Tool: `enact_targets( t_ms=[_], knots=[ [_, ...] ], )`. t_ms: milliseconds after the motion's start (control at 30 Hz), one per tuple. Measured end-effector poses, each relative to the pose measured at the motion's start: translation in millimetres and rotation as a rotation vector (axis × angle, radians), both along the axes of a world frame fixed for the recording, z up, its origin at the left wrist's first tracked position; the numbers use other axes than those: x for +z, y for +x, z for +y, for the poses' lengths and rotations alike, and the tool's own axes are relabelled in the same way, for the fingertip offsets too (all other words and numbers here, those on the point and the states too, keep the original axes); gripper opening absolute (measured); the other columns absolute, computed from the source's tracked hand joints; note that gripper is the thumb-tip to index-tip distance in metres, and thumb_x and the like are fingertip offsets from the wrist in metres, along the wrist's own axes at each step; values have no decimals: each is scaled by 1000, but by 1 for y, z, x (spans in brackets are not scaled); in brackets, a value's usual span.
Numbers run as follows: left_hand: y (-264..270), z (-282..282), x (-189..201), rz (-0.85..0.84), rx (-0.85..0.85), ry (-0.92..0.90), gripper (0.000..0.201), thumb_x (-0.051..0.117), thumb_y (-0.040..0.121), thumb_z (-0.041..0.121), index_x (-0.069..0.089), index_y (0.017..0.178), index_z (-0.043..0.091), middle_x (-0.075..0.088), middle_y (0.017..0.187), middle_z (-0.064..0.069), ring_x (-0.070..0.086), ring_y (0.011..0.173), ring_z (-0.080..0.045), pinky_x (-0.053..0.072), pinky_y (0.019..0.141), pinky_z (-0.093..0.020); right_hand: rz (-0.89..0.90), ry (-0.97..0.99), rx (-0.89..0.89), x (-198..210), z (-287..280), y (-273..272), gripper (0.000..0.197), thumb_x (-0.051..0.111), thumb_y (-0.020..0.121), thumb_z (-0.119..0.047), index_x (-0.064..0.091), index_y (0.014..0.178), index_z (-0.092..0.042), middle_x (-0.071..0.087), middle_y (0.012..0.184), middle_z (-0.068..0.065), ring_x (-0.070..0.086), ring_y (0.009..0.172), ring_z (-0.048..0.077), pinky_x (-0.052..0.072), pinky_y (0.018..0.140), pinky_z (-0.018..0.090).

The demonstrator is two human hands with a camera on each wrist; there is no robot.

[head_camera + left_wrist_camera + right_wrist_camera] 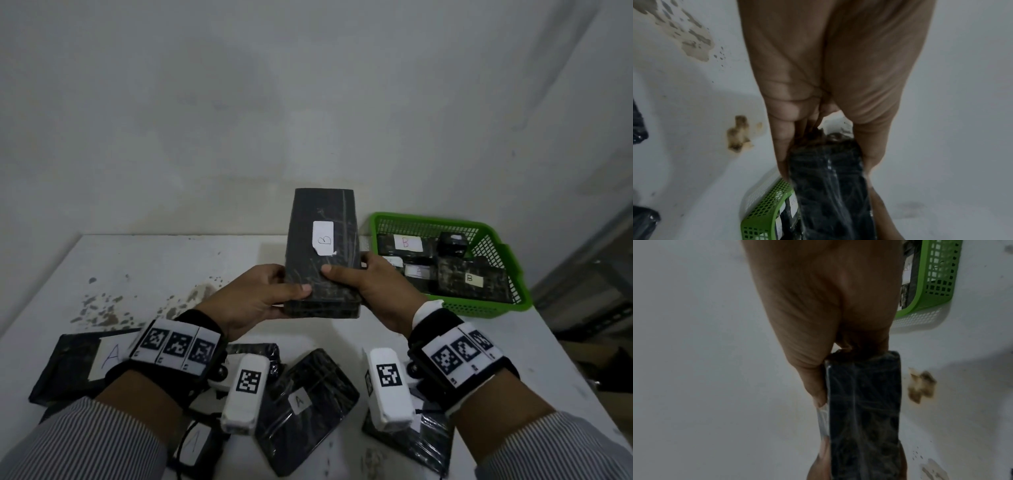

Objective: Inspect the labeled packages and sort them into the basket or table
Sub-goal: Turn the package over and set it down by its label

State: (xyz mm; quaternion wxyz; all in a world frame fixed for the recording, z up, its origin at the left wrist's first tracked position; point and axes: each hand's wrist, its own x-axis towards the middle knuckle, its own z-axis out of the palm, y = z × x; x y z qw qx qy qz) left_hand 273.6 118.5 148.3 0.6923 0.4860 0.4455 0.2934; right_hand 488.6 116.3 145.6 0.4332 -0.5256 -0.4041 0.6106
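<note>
Both hands hold one black wrapped package (pixel 322 253) up over the table, its white label marked B (pixel 323 242) facing me. My left hand (pixel 260 298) grips its lower left edge, thumb on the front. My right hand (pixel 370 287) grips the lower right edge, thumb across the front. The left wrist view shows the package (pixel 830 186) edge-on between thumb and fingers; so does the right wrist view, with the package (pixel 863 410) in the fingers. The green basket (pixel 493 308) at the right holds several black packages, most labelled B (pixel 406 242).
Black packages labelled A lie on the white table (pixel 137 263) near me: one at left (pixel 78 363), one in the middle (pixel 305 404), others partly under my wrists. Brown stains (pixel 102 308) mark the tabletop. A wall stands behind; the table's right edge drops off by the basket.
</note>
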Motion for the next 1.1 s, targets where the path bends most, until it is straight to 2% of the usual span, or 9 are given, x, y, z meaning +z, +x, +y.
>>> enact_targets(
  t_ms=[200,333,467,567,700,833,900,1033,1100],
  knots=[
    [2,7,9,64,29,-37,49,67,90,48,70,124,14,75,120,-9,70,113,-26,54,100,-44,-40,6,34,-4,-6,-3,60,86,82,-14,55,133,-4,76,119,12,76,106,29,59,100,47],
    [1,10,9,92,161,20,31,64,98,30,69,118,7,77,113,-11,71,111,-30,57,98,-46,-40,-25,44,-5,-5,-10,68,87,82,-26,51,137,-8,73,123,12,75,108,28,59,99,47],
    [-3,3,4,94,98,46,33,66,96,27,66,121,6,76,115,-11,71,112,-30,57,97,-48,-26,-39,118,7,2,-7,55,65,93,-59,70,128,-18,77,120,8,73,112,28,57,99,47],
    [-1,0,5,81,63,5,38,65,96,37,68,122,9,76,116,-9,71,112,-28,55,100,-50,-47,-9,68,5,3,-8,48,66,98,-46,68,129,-9,78,116,10,74,110,30,58,99,48],
    [1,5,14,110,142,-15,49,57,93,61,74,117,22,78,111,-3,74,103,-25,60,91,-43,-91,63,49,-3,2,-13,38,73,95,-35,70,122,-7,79,111,11,75,106,33,59,98,50],
    [-1,15,18,130,253,47,46,60,97,51,72,116,11,79,104,-4,76,93,-20,61,71,-34,-144,70,81,-7,3,-18,61,83,80,-51,64,124,-14,79,113,6,77,102,26,58,99,51],
    [-2,16,17,147,250,99,44,60,98,47,70,116,7,79,106,-8,76,95,-23,61,68,-34,-122,49,62,-5,7,-18,72,83,72,-59,63,125,-15,78,114,5,77,103,25,58,100,50],
    [1,11,9,154,174,120,43,59,98,47,69,118,11,79,106,-6,76,96,-22,61,73,-38,-39,80,4,10,11,-18,37,74,95,-35,69,122,-10,79,111,10,77,102,28,59,98,47],
    [3,11,9,157,163,88,41,57,98,50,69,119,17,79,108,-2,75,98,-19,61,78,-38,-57,101,-3,12,11,-19,30,73,96,-28,72,118,-8,80,108,12,77,101,30,59,98,49]
  ],
)
